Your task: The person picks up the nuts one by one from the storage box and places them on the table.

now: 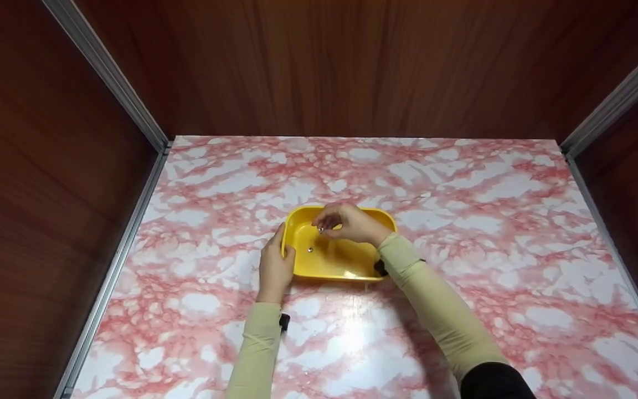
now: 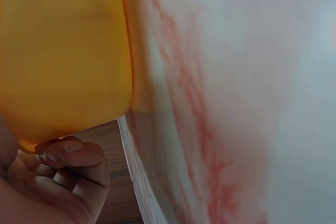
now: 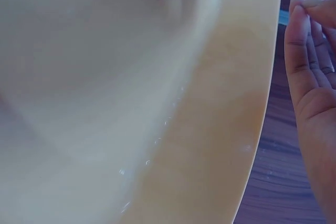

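Observation:
A shallow yellow plastic tray (image 1: 352,275) with rounded corners rests on the table. My left hand (image 1: 276,269) grips its left rim, the thumb on the inner side and the fingers outside. In the left wrist view, curled fingers (image 2: 79,156) press against the tray's wall (image 2: 68,66). Over the left half of the tray, my right hand (image 1: 346,223) pinches a small shiny piece (image 1: 320,229) between thumb and fingertips. A second small shiny piece (image 1: 310,250) lies on the tray's floor. The right wrist view shows the joined fingertips (image 3: 298,17) beyond the tray's rim (image 3: 262,114).
The tabletop (image 1: 490,221) has a red and white marbled pattern. Dark wood panels (image 1: 352,66) enclose it at the back and both sides, with grey metal strips (image 1: 125,105) at the corners. Black straps with small devices (image 1: 284,321) sit at the wrists.

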`<state>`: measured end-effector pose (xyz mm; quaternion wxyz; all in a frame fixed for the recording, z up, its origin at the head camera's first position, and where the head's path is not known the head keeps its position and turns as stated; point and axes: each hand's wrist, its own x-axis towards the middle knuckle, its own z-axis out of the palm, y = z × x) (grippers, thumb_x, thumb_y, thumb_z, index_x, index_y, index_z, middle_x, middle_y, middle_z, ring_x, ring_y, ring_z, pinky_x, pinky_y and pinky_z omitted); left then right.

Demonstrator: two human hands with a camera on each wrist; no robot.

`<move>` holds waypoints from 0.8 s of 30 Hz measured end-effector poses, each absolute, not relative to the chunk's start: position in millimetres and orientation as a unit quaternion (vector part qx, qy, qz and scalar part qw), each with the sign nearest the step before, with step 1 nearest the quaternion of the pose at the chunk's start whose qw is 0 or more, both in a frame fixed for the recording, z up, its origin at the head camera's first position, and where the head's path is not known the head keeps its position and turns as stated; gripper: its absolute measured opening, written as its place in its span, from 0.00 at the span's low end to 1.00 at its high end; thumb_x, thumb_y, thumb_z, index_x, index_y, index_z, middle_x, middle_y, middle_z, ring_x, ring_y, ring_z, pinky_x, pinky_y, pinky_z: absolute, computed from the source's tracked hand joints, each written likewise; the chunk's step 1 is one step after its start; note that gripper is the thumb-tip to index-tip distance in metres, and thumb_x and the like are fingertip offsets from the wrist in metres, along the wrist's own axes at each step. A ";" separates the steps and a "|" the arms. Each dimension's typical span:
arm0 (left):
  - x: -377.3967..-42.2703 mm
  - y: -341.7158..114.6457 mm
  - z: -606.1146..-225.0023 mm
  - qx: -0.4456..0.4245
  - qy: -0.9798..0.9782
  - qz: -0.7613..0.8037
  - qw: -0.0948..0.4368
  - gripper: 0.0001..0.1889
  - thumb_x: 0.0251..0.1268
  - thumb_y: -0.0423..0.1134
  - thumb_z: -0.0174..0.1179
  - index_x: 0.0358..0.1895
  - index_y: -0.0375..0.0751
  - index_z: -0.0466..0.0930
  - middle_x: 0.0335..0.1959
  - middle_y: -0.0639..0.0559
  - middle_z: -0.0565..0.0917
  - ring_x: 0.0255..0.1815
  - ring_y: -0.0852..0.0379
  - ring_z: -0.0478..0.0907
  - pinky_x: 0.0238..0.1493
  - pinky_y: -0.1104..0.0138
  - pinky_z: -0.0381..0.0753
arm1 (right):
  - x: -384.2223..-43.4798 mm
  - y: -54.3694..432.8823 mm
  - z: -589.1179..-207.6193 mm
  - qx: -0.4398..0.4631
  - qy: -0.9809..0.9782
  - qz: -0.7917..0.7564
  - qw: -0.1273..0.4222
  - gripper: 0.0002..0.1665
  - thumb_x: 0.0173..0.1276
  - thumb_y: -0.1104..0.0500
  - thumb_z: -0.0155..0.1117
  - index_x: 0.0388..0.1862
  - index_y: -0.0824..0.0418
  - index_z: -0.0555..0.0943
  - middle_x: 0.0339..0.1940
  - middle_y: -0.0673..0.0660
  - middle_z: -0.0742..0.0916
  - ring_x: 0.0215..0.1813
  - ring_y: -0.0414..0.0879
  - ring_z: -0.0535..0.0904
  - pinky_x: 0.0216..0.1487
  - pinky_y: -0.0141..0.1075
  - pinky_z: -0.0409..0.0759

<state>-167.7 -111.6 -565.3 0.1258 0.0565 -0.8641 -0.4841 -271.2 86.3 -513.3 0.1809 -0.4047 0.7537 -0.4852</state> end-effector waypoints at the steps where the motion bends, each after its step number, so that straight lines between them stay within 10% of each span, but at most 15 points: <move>1: -167.7 -111.6 -565.2 0.057 -0.865 -0.483 0.126 0.29 0.62 0.26 0.54 0.69 0.35 0.65 0.58 0.37 0.76 0.57 0.45 0.74 0.61 0.57 0.70 | -271.5 86.7 -513.0 -0.407 0.752 -0.486 0.179 0.15 0.59 0.75 0.64 0.46 0.68 0.82 0.43 0.67 0.83 0.42 0.52 0.81 0.48 0.42 0.80; 24: -166.6 -110.2 -563.4 0.067 -0.861 -0.489 0.123 0.30 0.62 0.25 0.55 0.69 0.35 0.64 0.60 0.38 0.75 0.59 0.45 0.73 0.62 0.59 0.69 | -261.6 101.2 -478.6 -0.405 0.756 -0.494 0.145 0.13 0.61 0.72 0.64 0.45 0.66 0.83 0.42 0.62 0.84 0.42 0.51 0.81 0.47 0.41 0.81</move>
